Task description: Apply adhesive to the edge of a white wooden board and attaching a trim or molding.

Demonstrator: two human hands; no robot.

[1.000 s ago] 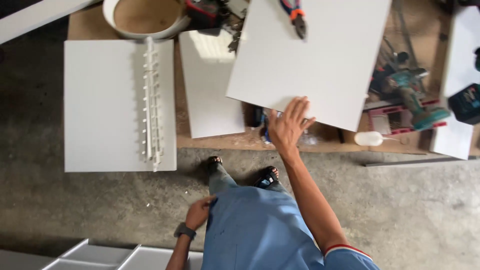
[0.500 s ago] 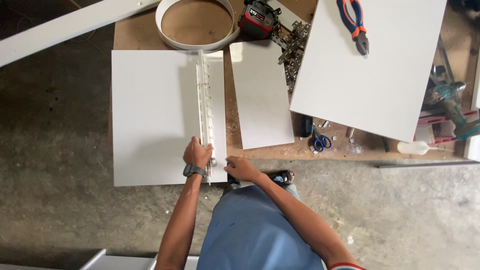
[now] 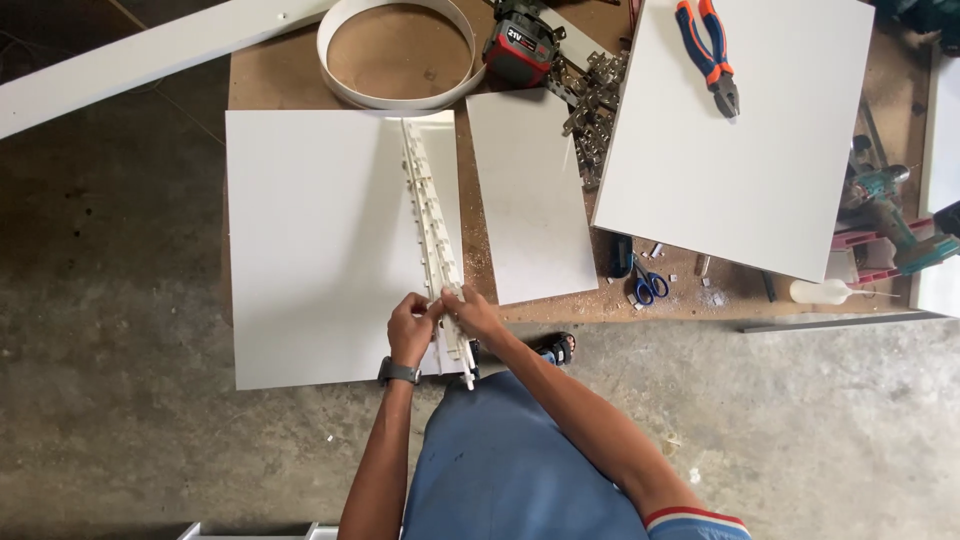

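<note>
A long white slotted strip (image 3: 432,215) lies slanted along the right part of a big white panel (image 3: 320,245) on the workbench. My left hand (image 3: 410,327), with a dark watch on its wrist, and my right hand (image 3: 470,313) both close on the strip's near end at the panel's front edge. The strip's far end points away from me toward a white ring of edge banding (image 3: 345,92).
A narrower white panel (image 3: 527,195) lies right of the strip, and a large white panel (image 3: 740,150) with orange-blue pliers (image 3: 712,52) beyond it. A red battery pack (image 3: 520,45), metal hinges (image 3: 595,100), blue scissors (image 3: 648,285), a teal drill (image 3: 895,215) and a glue bottle (image 3: 825,291) crowd the bench.
My right hand left the large right panel and joined my left hand at the strip's near end. The strip now lies slanted, with its near end swung right and lifted.
</note>
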